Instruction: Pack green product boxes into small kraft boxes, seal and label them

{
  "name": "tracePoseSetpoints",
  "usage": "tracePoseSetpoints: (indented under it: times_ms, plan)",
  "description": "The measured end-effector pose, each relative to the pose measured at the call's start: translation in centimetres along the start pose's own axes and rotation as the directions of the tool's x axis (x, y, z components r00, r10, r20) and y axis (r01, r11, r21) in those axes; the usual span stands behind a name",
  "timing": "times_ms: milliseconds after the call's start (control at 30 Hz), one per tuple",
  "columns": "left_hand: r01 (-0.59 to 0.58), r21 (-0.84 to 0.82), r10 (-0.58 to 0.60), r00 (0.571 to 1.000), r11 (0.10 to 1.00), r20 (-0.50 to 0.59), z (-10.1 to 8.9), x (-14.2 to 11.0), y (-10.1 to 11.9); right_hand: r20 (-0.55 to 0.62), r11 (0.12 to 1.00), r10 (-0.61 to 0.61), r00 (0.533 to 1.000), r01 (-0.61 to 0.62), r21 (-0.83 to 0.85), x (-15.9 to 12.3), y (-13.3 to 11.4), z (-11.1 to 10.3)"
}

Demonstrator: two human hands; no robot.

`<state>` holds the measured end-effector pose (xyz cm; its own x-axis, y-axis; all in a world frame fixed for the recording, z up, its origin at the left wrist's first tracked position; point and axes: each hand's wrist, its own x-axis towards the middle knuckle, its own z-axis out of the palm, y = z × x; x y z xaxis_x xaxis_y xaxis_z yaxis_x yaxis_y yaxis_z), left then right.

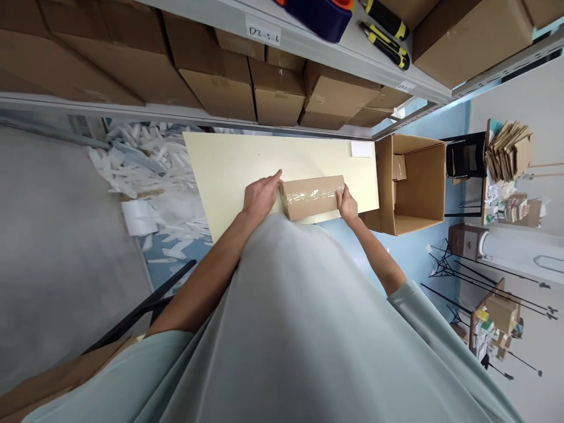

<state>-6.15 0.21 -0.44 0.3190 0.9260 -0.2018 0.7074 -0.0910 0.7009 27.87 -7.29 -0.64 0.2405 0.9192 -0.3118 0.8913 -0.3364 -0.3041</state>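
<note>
A long brown cardboard box (312, 198) with shiny clear tape along it lies over the near edge of a pale yellow tabletop (229, 170), close to my body. My right hand (347, 204) grips its right end, thumb on the taped face and the other fingers round the end. At the opposite end is my left hand (261, 195), its index finger stretched out towards the box's corner. Those left fingers touch or nearly touch the box; the rest of them are partly hidden. A white paper slip (361, 149) rests at the tabletop's far right.
A large open carton (418, 182) with smaller boxes inside stands right of the table. Above, a metal shelf (308, 56) holds several cardboard boxes, yellow-black cutters (385, 44) and a dark blue tape dispenser (324, 17). White paper scraps (145, 158) pile up at left.
</note>
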Motion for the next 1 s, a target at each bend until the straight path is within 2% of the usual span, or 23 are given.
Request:
tracePoseSetpoints:
  times_ms: [100,200,267,367,500,667,733,800,900,1000]
  plan:
    - [0.106,-0.036,-0.107,0.994,0.994,-0.018,-0.1,-0.4,0.3,0.019,0.999,0.011,1.000,-0.012,0.039,0.0,-0.3,-0.2]
    - [0.228,-0.050,-0.230,0.972,0.972,-0.054,0.0,-1.9,1.2,0.024,0.996,-0.003,1.000,0.001,0.088,0.2,-0.3,-0.2]
    - [0.300,-0.040,-0.301,0.953,0.953,-0.028,0.4,-3.1,1.7,0.017,0.992,-0.011,1.000,0.009,0.122,0.4,-0.2,-0.2]
    - [0.327,-0.058,-0.324,0.945,0.943,0.048,1.3,-4.3,2.2,0.005,0.983,0.004,1.000,-0.005,0.181,0.6,-0.1,0.0]
    - [0.350,-0.165,-0.347,0.937,0.922,0.048,2.6,-5.4,2.5,-0.021,0.956,0.110,0.994,-0.100,0.274,0.2,-0.1,0.6]
    - [0.492,-0.320,-0.514,0.858,0.810,0.018,4.2,-6.5,3.6,-0.058,0.929,0.181,0.982,-0.151,0.339,-0.7,-0.4,1.1]
    - [0.526,-0.404,-0.570,0.821,0.748,0.014,4.7,-6.6,4.3,-0.026,0.917,0.141,0.990,-0.121,0.380,-0.6,-0.5,0.8]
    - [0.545,-0.418,-0.602,0.799,0.726,-0.003,4.9,-6.5,4.8,0.002,0.897,0.062,0.998,-0.057,0.439,-0.3,-0.5,0.2]
    - [0.544,-0.346,-0.606,0.789,0.765,-0.099,4.8,-6.3,5.3,-0.019,0.852,-0.051,0.999,0.054,0.521,0.4,-0.6,-0.7]
    - [0.492,-0.319,-0.565,0.800,0.810,-0.202,4.6,-6.3,5.3,-0.064,0.815,-0.129,0.990,0.142,0.561,1.1,-0.6,-1.0]
